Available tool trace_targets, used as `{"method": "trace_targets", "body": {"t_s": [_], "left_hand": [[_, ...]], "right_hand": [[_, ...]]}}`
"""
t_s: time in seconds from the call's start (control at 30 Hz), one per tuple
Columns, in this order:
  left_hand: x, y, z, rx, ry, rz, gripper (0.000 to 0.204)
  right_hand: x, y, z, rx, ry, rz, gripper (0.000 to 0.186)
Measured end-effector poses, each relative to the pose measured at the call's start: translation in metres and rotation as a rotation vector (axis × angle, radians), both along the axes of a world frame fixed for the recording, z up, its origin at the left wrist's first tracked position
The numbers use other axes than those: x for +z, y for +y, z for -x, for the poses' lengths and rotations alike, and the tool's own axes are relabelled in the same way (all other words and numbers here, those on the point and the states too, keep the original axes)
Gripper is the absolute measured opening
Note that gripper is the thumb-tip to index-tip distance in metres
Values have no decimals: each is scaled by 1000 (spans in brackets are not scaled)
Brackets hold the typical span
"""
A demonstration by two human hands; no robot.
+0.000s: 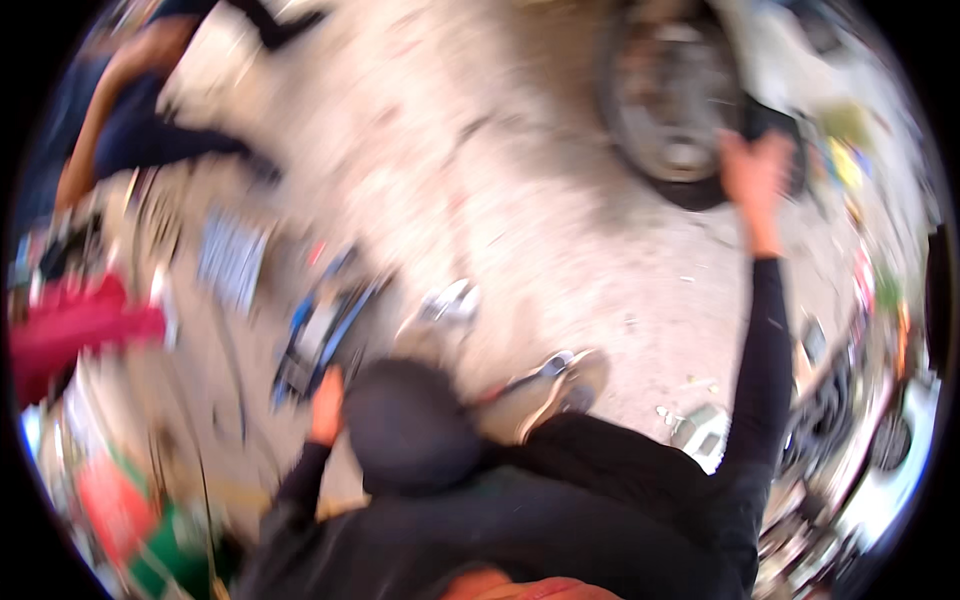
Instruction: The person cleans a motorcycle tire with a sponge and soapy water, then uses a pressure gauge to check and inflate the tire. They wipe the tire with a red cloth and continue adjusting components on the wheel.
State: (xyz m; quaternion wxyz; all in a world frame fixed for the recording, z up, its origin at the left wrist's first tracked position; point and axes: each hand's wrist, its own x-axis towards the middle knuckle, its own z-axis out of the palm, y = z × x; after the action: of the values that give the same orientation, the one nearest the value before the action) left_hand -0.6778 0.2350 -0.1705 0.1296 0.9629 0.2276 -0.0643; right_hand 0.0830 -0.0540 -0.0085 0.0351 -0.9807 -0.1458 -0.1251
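My right arm reaches far forward to the right, where my right hand (pixel 757 180) overlaps a dark, flat-looking piece (pixel 775 125) beside a vehicle wheel (pixel 675 95). Motion smears its fingers, and whether it grips that piece does not show. Low beside my bent knee (pixel 410 430) is my left hand (pixel 327 408), also blurred. Closest to it lies a long blue and black device (pixel 325 335) on the ground, too smeared to name. A gap between hand and device cannot be made out.
Another person (pixel 150 130) is at the upper left, one arm reaching down. A grey-blue panel (pixel 232 260) lies left of the device. Red cloth (pixel 85 325) and a red and green container (pixel 130 520) are at left. A pale box-like object (pixel 703 435) and mixed clutter lie right.
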Motion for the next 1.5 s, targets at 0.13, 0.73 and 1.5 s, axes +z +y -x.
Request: {"method": "trace_targets", "body": {"t_s": [0.13,0.73,1.5], "left_hand": [[31,38,-67,377,47,248,42],[418,-168,-397,-546,153,647,35],[630,-174,-432,-173,207,339,17]], "right_hand": [[14,29,24,128,-102,-501,73],[89,-3,54,-125,471,-472,79],[264,-361,615,-1270,1322,-994,31]]}}
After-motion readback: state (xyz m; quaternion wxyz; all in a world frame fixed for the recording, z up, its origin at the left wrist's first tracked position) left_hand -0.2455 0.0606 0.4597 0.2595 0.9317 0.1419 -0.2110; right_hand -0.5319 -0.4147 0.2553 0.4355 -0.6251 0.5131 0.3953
